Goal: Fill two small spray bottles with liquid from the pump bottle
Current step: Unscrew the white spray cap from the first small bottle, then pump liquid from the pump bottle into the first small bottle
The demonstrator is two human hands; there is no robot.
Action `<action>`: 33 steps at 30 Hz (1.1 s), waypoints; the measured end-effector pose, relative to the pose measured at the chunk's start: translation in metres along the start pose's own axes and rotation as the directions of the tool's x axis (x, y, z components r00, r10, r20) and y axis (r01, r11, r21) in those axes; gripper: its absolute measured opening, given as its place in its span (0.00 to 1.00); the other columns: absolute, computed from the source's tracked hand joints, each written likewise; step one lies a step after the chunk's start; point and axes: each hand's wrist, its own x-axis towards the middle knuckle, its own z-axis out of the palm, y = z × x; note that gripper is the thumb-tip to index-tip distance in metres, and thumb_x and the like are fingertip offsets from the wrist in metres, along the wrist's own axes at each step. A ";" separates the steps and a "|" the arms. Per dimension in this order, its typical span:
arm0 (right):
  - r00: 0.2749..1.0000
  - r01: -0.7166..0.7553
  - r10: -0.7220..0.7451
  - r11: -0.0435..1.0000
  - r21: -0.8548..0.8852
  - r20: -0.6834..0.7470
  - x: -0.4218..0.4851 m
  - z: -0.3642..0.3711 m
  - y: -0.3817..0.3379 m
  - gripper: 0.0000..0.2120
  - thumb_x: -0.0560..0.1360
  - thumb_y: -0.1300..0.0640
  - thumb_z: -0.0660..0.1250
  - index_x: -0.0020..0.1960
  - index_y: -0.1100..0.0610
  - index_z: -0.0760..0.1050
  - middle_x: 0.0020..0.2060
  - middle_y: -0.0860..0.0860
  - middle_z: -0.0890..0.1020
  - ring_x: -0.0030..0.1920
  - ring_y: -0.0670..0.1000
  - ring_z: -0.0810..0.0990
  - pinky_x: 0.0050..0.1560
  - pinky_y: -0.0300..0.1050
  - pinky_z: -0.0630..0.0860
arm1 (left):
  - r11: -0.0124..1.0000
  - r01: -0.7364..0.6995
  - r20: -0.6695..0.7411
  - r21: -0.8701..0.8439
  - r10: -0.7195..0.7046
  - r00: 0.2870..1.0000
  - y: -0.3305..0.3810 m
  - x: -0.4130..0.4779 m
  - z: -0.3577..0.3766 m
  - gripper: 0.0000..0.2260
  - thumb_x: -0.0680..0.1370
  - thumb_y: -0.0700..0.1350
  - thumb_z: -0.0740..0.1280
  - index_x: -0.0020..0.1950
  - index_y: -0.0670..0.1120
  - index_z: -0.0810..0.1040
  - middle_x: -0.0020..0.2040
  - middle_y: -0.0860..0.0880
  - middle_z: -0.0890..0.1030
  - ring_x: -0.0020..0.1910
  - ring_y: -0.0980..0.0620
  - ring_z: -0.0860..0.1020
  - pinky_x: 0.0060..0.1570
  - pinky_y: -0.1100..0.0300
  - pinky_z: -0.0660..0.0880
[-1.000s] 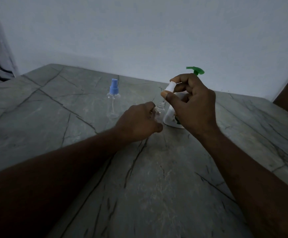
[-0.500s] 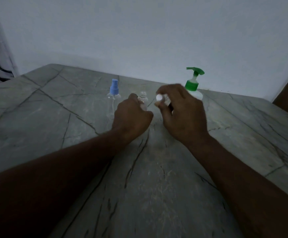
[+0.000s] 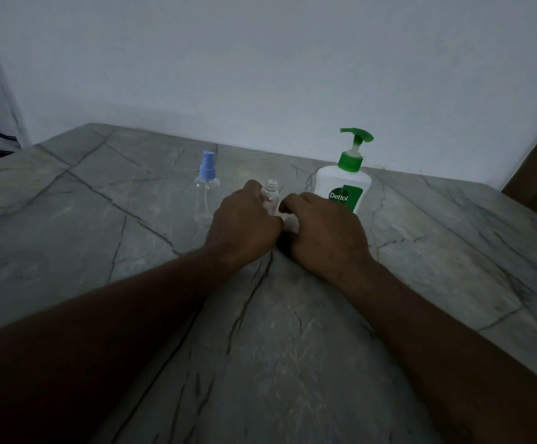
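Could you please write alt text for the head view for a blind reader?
A person's left hand grips a small clear uncapped spray bottle standing on a grey stone table; the right hand lies curled beside it. A second bottle with a blue spray cap stands to the left, a green-topped white pump bottle to the right.

near the middle of the frame the left hand (image 3: 244, 227) grips an uncapped clear bottle (image 3: 271, 191), which stands upright on the grey veined table (image 3: 293, 347). the right hand (image 3: 326, 230) sits low just right of it, fingers curled down, and whatever they cover is hidden. up and right stands a white pump bottle (image 3: 341, 184) with a green pump. left of the hands, apart from them, stands a blue-capped spray bottle (image 3: 206, 195).
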 end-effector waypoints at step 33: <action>0.816 -0.423 0.550 0.777 0.467 -0.176 0.101 -0.097 0.062 0.22 0.73 0.36 0.69 0.39 0.55 0.83 0.34 0.48 0.85 0.39 0.50 0.84 0.47 0.54 0.84 | 0.934 -0.349 -0.041 -0.073 0.347 0.937 0.038 0.015 -0.017 0.26 0.85 0.55 0.57 0.83 0.54 0.56 0.69 0.46 0.77 0.64 0.47 0.75 0.65 0.46 0.74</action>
